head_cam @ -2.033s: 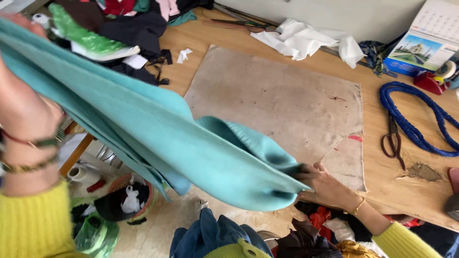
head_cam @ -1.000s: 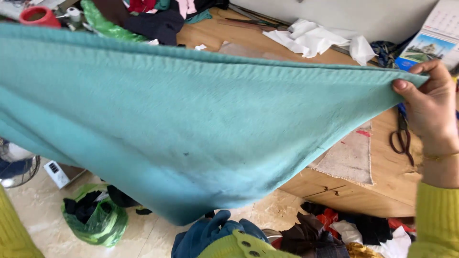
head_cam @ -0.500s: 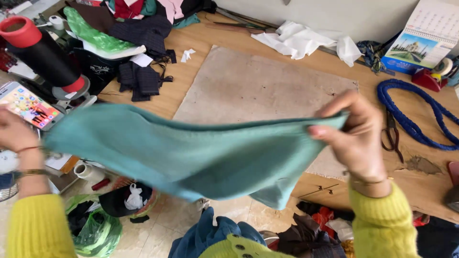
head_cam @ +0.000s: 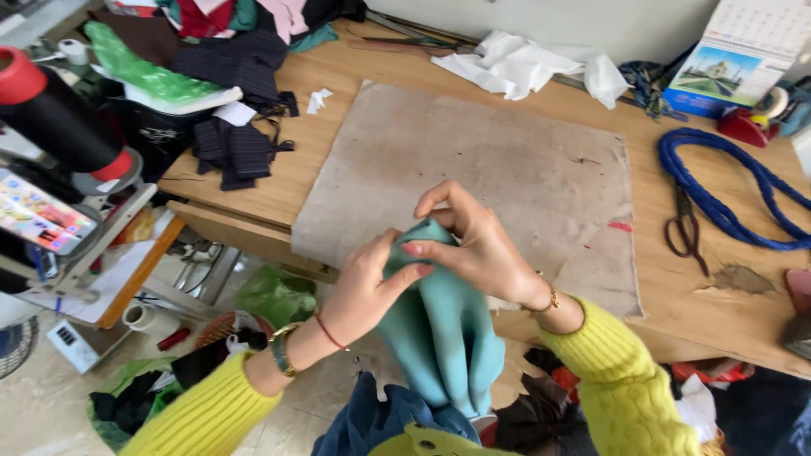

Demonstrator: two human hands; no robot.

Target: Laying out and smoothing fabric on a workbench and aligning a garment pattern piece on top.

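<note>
Now the teal knit cloth [head_cam: 439, 329] was gathered into a narrow bunch, hanging in soft vertical folds from the hands down toward the floor, just off the near edge of the counter [head_cam: 355, 67]. Plain colour, no print visible. Left hand [head_cam: 363, 291] was clenched on the top of the bunch from its left side, thumb laid across the fabric. Right hand [head_cam: 473, 245] pinched the same top end from above, fingers curled over it. Both hands touched each other at the cloth. Behind them on the counter lay a grey worn board [head_cam: 473, 160]; black scissors [head_cam: 683, 224] and a blue cord [head_cam: 726, 186] sat well apart to the right. Half a second earlier the cloth was stretched wide between hands held far apart; the hands had since come together.
</note>
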